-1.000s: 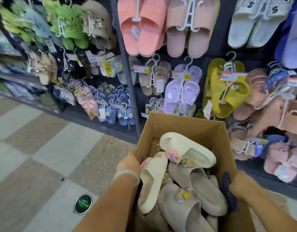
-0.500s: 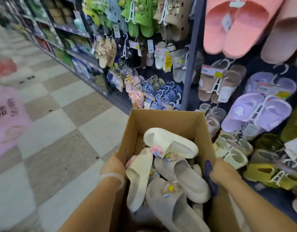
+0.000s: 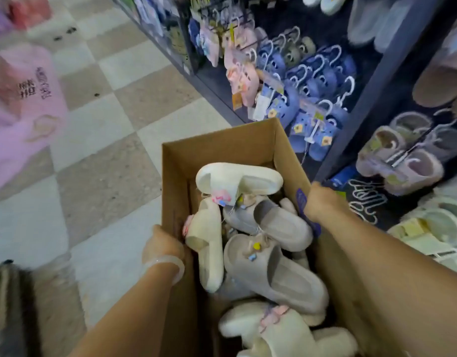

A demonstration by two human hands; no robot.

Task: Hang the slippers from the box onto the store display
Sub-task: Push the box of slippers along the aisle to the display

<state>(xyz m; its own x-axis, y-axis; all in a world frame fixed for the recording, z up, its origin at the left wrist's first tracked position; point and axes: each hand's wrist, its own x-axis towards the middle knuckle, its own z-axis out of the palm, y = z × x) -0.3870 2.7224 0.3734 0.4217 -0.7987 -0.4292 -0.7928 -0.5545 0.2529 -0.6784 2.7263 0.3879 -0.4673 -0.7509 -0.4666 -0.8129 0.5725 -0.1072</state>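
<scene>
At the bottom centre, the left hand (image 3: 162, 244) and right hand (image 3: 322, 202) each clasp a side wall of the box (image 3: 222, 148), where the slippers (image 3: 261, 243) lie heaped. It is best kept level and set down close under the display (image 3: 325, 81) at upper right, leaving both hands free to hang pairs.

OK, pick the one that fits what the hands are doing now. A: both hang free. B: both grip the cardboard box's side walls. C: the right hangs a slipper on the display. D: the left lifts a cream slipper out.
B: the left hand and right hand each clasp a wall of the cardboard box, with the slippers inside it.
</scene>
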